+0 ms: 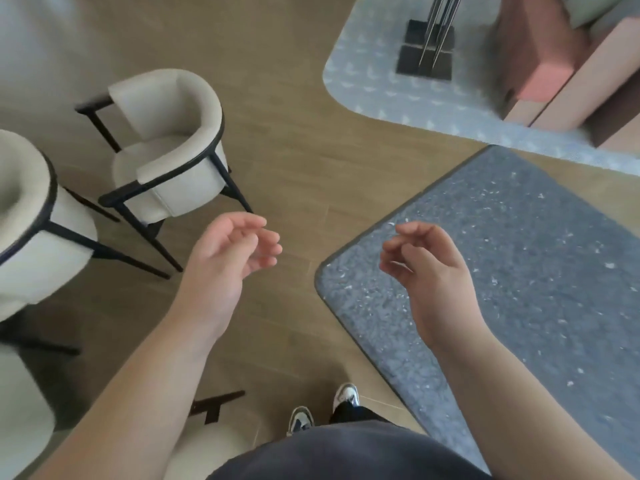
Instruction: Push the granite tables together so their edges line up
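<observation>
Granite tables [540, 271] apart on wood floor [294, 150], seemingly near 2 chairs [166, 150].

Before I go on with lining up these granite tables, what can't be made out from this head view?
- Dark granite table: its right side and near end are cut by the frame edge; the right hand covers part of it.
- Light granite table: only one corner shows; the top edge cuts the rest, and it is blurred.
- Whether their edges line up: floor shows between them, but the facing edges run out of frame.
- Left hand: fingers loosely curled, nothing held.
</observation>
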`<state>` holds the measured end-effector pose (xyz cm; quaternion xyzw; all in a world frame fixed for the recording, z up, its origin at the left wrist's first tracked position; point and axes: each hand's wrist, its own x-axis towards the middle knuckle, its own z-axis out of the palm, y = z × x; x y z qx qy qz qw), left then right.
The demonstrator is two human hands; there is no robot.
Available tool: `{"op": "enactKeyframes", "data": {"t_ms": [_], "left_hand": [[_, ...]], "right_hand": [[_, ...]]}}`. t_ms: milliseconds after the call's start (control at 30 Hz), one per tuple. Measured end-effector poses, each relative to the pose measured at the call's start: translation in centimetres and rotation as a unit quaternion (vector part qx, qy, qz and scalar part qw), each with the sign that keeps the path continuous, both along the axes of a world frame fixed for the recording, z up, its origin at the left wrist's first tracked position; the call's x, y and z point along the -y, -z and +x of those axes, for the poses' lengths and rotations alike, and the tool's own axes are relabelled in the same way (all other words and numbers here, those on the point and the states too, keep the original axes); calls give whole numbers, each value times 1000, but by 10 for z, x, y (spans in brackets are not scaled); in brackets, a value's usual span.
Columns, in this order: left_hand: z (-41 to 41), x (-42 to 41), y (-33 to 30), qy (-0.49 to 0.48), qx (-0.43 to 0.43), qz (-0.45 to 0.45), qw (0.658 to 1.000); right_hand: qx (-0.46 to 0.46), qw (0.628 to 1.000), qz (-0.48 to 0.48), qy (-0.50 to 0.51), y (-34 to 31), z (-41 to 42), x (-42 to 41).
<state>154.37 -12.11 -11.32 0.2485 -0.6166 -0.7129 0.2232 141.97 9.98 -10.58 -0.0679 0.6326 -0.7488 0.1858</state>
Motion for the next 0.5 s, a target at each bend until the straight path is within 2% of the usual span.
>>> {"op": "enactKeyframes", "data": {"t_ms": [500], "left_hand": [[-147,80,10,31,39,-18,999]], "right_hand": [[18,1000,-14,-14,16,-143,91]]}}
